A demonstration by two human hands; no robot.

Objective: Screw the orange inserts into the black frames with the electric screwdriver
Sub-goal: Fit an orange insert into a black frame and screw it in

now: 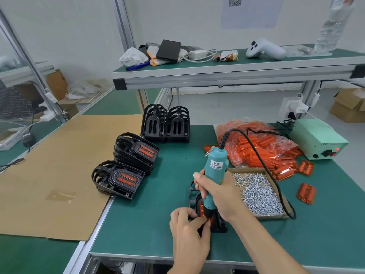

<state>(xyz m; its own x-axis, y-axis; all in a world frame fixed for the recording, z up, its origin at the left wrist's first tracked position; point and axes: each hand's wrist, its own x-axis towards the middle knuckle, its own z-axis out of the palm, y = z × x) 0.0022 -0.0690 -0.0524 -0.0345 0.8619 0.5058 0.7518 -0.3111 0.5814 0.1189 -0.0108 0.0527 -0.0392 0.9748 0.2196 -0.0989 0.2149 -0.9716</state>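
Green table (150, 218) bears a black frame (221, 224) near its front edge, an orange insert (201, 209) seated inside. Right hand (221, 196) grips the teal screwdriver (214, 173) upright over it; left hand (187, 224) pinches at the tip.

- Bare green mat (158, 224) left of the work frame (219, 227): open approach from the near edge.
- Right side blocked: screw tray (256, 192) just beside the frame; screwdriver cord (262, 165) loops over it.
- Rear right: insert bag (260, 147) w/ loose inserts (306, 193) scattered on the mat.
- Rear left: finished stacks (118, 178), (136, 151); empty frame stacks (166, 125) behind.
- Overhead shelf (237, 76) limits height at the back.
- Cardboard sheet (59, 165) far left lies flat, passable.
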